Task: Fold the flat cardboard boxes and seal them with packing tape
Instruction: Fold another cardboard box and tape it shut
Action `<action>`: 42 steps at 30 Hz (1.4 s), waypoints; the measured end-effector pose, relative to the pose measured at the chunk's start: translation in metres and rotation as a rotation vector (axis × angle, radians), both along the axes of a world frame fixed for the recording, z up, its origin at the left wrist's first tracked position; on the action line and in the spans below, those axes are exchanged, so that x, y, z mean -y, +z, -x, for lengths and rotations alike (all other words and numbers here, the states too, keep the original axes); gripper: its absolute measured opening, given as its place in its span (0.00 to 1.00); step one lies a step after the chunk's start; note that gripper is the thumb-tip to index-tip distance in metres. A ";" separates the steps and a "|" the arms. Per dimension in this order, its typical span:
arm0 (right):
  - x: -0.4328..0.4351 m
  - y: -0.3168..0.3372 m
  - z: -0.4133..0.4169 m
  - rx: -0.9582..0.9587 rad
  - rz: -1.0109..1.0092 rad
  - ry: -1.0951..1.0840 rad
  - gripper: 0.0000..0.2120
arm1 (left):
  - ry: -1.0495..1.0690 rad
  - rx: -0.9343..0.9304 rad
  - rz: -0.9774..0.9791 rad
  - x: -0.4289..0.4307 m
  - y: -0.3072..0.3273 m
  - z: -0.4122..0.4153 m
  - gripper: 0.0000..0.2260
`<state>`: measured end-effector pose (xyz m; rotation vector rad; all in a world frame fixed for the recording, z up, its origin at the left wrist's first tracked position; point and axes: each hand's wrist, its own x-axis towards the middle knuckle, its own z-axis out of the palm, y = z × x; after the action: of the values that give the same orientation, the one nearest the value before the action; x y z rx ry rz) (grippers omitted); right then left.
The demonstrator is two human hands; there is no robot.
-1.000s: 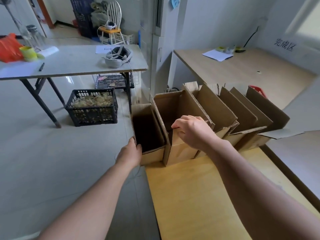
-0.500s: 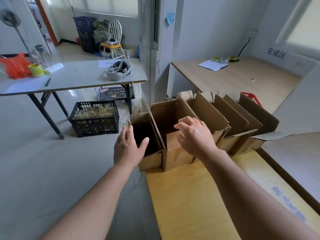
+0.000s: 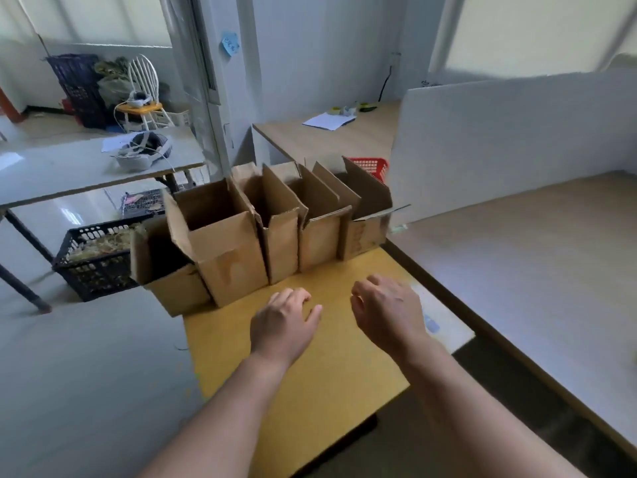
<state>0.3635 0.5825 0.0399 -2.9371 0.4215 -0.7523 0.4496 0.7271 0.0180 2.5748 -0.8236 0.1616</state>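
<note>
So the cardboard boxes (image 3: 227, 257) stand open-topped in a tight row across the middle of the frame, along the far edge of the yellow table (image 3: 310, 381); the leftmost one sits lower and looks to stick out past the table's left corner. Both hands are empty, just below the row in the lower centre: left hand (image 3: 282, 322) and right hand (image 3: 387, 312) side by side, apart, fingers loosely curled, touching no box. Black crate (image 3: 93, 263) on the floor mid left, red basket (image 3: 372, 167) peeking out behind the rightmost box.

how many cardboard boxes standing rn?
5, in one row along the yellow table's far end: leftmost box, second, third, fourth, rightmost by the red basket. Others may hide behind.
</note>
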 end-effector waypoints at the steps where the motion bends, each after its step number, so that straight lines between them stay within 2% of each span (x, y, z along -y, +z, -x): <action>1: 0.014 -0.003 0.023 -0.014 0.002 -0.026 0.07 | -0.031 -0.009 -0.021 0.018 -0.001 0.018 0.15; 11: 0.143 -0.019 0.228 -0.043 0.126 -0.432 0.11 | -0.414 -0.026 -0.007 0.195 -0.009 0.187 0.14; 19: 0.208 -0.034 0.345 -0.039 0.136 -0.743 0.12 | -0.693 -0.015 -0.002 0.294 -0.011 0.283 0.17; 28: 0.289 -0.047 0.428 -0.118 0.078 -0.978 0.13 | -0.866 -0.050 -0.020 0.415 -0.020 0.344 0.16; 33: 0.355 -0.044 0.462 -0.127 0.055 -1.072 0.05 | -0.919 -0.100 -0.055 0.496 -0.014 0.373 0.13; 37: 0.412 -0.043 0.483 -0.193 -0.001 -1.130 0.06 | -0.970 -0.113 -0.055 0.566 -0.009 0.384 0.16; 40: 0.447 -0.050 0.496 -0.247 -0.092 -1.173 0.13 | -1.023 -0.119 -0.081 0.613 -0.009 0.390 0.18; 42: 0.465 -0.058 0.505 -0.273 -0.117 -1.199 0.13 | -1.052 -0.118 -0.109 0.639 -0.012 0.396 0.19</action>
<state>-0.1414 0.1172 -0.0181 -2.4138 2.2038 -0.3043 0.0535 0.0884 0.0065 1.8776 -2.0106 -0.3533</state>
